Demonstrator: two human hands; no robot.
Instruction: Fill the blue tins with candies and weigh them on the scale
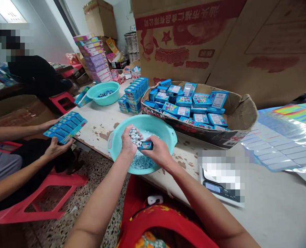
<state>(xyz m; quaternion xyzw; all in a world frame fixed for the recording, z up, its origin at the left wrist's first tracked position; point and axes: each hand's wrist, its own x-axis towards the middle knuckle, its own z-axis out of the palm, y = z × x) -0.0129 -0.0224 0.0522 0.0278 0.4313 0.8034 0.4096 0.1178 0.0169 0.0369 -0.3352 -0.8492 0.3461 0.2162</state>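
My left hand [127,141] is cupped around a heap of small white candies [134,133], palm up, over a turquoise basin [111,139]. A small blue candy box [146,145] is pinched in my right hand [159,151], lying on its side with one end against the candies in my left palm. Whether candies are passing into the box cannot be made out. Loose pale candies [142,162] cover the basin's bottom below both hands.
Behind the basin, a cut-down carton [242,113] holds many blue boxes. Stacked blue boxes [137,90] and another turquoise basin [103,100] stand further left. A co-worker's hands [57,146] hold a row of blue boxes. At right are a scale [220,191] and shiny label sheets [279,137].
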